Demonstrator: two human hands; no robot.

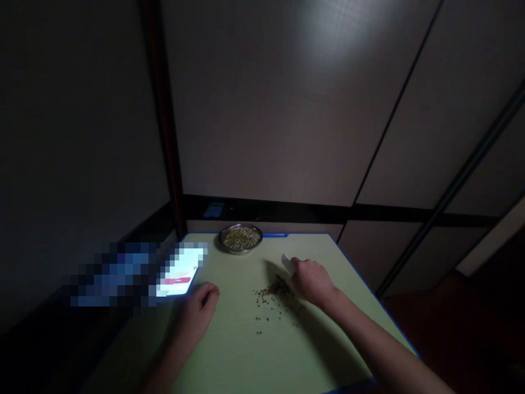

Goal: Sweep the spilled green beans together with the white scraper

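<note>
Lower left: lit screen (pixel 180 271); left hand (pixel 199 307), fingers curled, contents cannot be told. Lower centre: bowl (pixel 241 251); scattered seeds (pixel 276 287) on table (pixel 229 345). Lower right of centre: right hand (pixel 314 279), fingers pinching white card (pixel 287 264). Apparent step: gathering seeds; next move calls for a low card edge.

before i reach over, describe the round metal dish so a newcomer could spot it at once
Start from the pale green, blue-edged table. By its far edge, left of the right hand, stands a shallow, round metal dish. It alone holds green and whitish grains; the dark bits lie scattered loose.
</note>
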